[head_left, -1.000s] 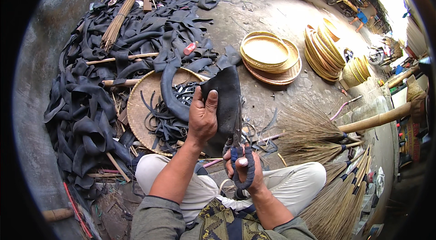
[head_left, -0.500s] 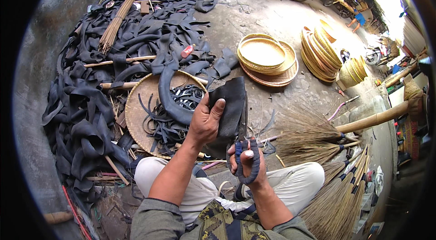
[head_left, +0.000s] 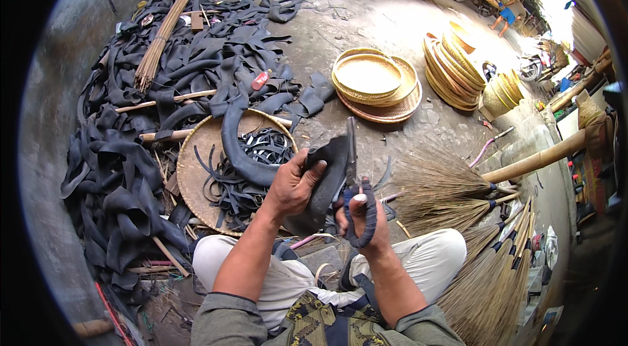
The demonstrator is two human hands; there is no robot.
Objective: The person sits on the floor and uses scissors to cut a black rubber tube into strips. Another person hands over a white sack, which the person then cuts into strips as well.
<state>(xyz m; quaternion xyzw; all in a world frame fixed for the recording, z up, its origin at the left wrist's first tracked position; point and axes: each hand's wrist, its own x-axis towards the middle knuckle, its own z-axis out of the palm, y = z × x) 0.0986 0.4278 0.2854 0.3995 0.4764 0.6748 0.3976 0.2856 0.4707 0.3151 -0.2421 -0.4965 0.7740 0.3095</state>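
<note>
The right hand is clenched on big scissors, blades up; the left hand clamps a black rubber tube piece above the lap. Judged: hold rubber taut, thumb clear. Beyond, a woven tray holds strips.

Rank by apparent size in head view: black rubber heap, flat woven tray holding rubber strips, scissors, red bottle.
1. Black rubber heap, largest by far.
2. Flat woven tray.
3. Scissors in the right hand; nearness to the camera inflates them.
4. Red bottle, smallest.
</note>
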